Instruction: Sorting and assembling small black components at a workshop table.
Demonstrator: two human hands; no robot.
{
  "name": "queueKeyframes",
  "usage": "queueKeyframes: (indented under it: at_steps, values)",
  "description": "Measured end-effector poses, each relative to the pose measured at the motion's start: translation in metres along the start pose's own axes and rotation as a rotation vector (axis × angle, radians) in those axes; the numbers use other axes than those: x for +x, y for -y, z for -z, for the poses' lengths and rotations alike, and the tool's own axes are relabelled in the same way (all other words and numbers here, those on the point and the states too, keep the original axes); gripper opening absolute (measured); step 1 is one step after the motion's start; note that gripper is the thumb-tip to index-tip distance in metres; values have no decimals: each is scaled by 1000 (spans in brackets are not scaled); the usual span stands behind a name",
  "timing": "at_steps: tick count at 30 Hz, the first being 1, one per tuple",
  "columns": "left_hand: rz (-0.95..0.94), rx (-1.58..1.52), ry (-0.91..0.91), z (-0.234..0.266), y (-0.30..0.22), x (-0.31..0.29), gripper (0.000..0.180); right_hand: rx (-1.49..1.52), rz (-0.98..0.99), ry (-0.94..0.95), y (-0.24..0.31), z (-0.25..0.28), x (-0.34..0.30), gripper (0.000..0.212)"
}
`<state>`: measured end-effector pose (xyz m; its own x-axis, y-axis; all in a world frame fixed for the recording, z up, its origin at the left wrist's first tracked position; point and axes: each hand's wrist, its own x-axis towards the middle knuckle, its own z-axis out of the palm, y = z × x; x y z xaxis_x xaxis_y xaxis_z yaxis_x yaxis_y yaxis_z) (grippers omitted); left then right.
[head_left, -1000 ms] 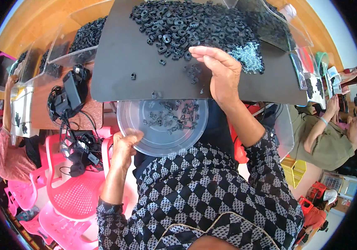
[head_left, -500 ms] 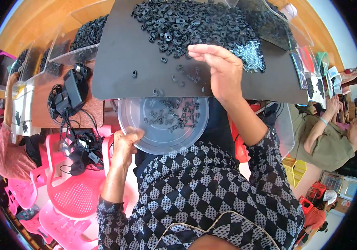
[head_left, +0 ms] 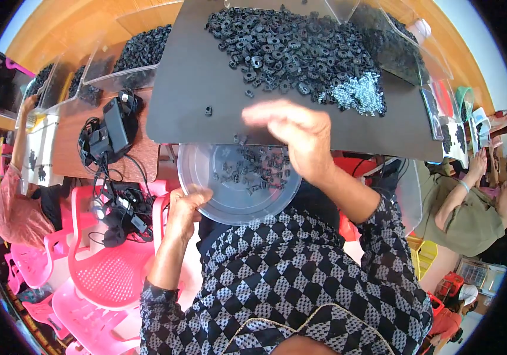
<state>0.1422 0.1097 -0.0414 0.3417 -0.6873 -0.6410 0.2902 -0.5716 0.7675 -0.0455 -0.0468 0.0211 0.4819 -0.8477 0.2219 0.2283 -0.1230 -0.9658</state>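
Observation:
My left hand (head_left: 185, 208) grips the left rim of a clear round plastic tub (head_left: 206, 204), held below the table's near edge. Several small black plastic pieces (head_left: 247, 171) lie inside it. Over that edge, above the tub's right side, my right hand (head_left: 300, 136) is stretched out flat, its fingers smeared by motion and nothing visible in them. A few loose black pieces (head_left: 240, 139) sit at the edge by its fingers. Farther back on the dark tabletop (head_left: 176, 77) spreads a big heap of black pieces with holes (head_left: 295, 50), with a pile of small silvery parts (head_left: 360, 94) at its right.
Clear bins of black pieces (head_left: 141, 50) stand at the left and right. A black power adapter with tangled cables (head_left: 111, 127) lies on the brown table at left, above a pink chair (head_left: 111, 260). Co-workers sit on both sides, one in an olive top (head_left: 460, 207).
My right hand has come nearer and to the left, toward the tub. Loose pieces that lay scattered on the tabletop are gone from there, a few now at the edge. The whole view has shifted slightly.

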Motion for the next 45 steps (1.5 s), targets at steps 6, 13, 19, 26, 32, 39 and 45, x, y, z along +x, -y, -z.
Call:
queueKeyframes:
  at_steps: [6, 13, 19, 26, 32, 39, 45]
  values:
    - [-5, -25, 30, 8, 8, 4, 18, 58, 134, -200, -18, 16, 55, 22]
    - [31, -38, 45, 7, 2, -1, 21, -77, 97, -179, -34, 11, 56, 21]
    - [-22, -50, 30, 5, 3, 1, 17, 51, 42, -120, -18, 10, 51, 20]
    - [-2, -37, 25, 4, 0, -1, 16, 82, 8, -93, -28, 3, 55, 20]
    - [-37, -28, 8, 13, 12, 6, 17, 95, 9, -75, -18, 2, 59, 24]
    - [-12, -47, 15, 15, 13, 5, 20, 134, -86, -7, -34, -10, 70, 22]
    - [-6, -32, 20, 12, 6, 5, 17, 85, -116, 347, -36, -15, 79, 26]
